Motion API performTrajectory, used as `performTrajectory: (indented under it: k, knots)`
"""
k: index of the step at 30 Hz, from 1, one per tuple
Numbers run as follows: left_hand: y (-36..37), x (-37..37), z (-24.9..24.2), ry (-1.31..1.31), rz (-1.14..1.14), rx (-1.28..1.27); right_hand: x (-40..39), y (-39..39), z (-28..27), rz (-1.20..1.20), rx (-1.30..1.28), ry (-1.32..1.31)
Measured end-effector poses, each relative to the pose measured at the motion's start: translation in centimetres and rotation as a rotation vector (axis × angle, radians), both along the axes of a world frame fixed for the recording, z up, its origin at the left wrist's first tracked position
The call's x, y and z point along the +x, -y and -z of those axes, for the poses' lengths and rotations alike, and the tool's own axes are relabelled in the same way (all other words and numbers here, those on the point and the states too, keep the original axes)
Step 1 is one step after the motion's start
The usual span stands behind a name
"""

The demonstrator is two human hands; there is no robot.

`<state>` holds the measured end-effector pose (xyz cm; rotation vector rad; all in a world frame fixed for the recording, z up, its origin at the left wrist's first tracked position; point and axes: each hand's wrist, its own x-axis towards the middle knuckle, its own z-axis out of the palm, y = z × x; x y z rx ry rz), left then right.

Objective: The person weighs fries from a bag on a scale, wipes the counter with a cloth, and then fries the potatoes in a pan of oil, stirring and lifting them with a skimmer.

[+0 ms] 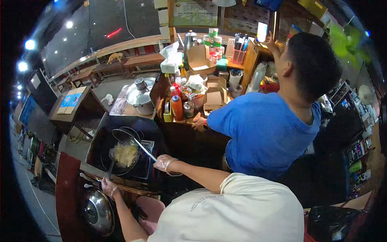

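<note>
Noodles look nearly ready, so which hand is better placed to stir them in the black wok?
Probably the right hand: it grips the long metal utensil reaching into the black wok, while the left hand holds the wok's handle.

A person in a blue shirt [264,133] stands beside bottles [176,107] and cardboard boxes [213,97].

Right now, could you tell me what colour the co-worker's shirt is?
Blue shirt, clearest in the head view.
</note>
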<state>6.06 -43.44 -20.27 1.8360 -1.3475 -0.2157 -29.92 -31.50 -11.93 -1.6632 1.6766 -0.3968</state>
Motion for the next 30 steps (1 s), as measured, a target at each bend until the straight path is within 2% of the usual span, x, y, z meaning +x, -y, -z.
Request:
performTrajectory:
  k: [1,3,7,9,12,13,15,16,19,22,23,24,26,30]
  knots:
    - [0.1,0.1,0.2,0.0,0.0,-0.001,0.0,0.1,0.8,-0.004,-0.03,0.009]
    - [0.3,0.0,0.6,-0.225,0.068,-0.03,0.0,0.5,2.2,-0.009,-0.062,0.019]
    - [0.3,0.1,1.1,-0.265,0.053,-0.057,0.1,0.6,3.3,0.014,-0.069,0.014]
    - [0.3,0.6,1.3,-0.682,0.142,0.044,0.2,0.6,3.5,0.015,-0.078,0.012]
    - [-0.9,-0.1,0.4,-0.753,0.1,0.039,0.5,1.5,5.7,0.017,-0.067,0.012]
    - [-0.4,1.0,1.6,-0.752,0.099,0.039,0.7,1.5,5.9,0.02,-0.097,0.014]
    - [-0.1,2.2,2.5,-0.862,0.261,0.017,0.9,1.4,5.9,0.021,-0.124,0.016]
    - [-0.5,2.2,2.4,-0.863,0.257,0.018,0.9,1.4,5.5,0.063,-0.086,0.045]
    - [-1.5,2.4,1.2,-0.43,0.273,-0.051,0.7,1.3,4.2,0.094,-0.038,0.067]
    - [-3.6,0.5,-1.8,-0.482,0.289,-0.154,0.8,0.8,3.6,0.087,-0.11,0.083]
    - [-4.0,0.0,-2.1,-0.378,0.294,-0.214,0.6,1.0,3.4,0.073,-0.112,0.068]
    - [-4.3,-0.3,-2.7,-0.381,0.289,-0.219,0.6,1.2,3.5,0.061,-0.113,0.055]
    - [-5.3,-0.2,-3.8,-0.139,0.357,-0.216,0.9,1.4,4.0,0.063,-0.105,0.065]
    - [-7.0,-1.0,-5.6,0.081,0.417,-0.234,1.0,1.2,2.7,0.024,-0.047,0.052]
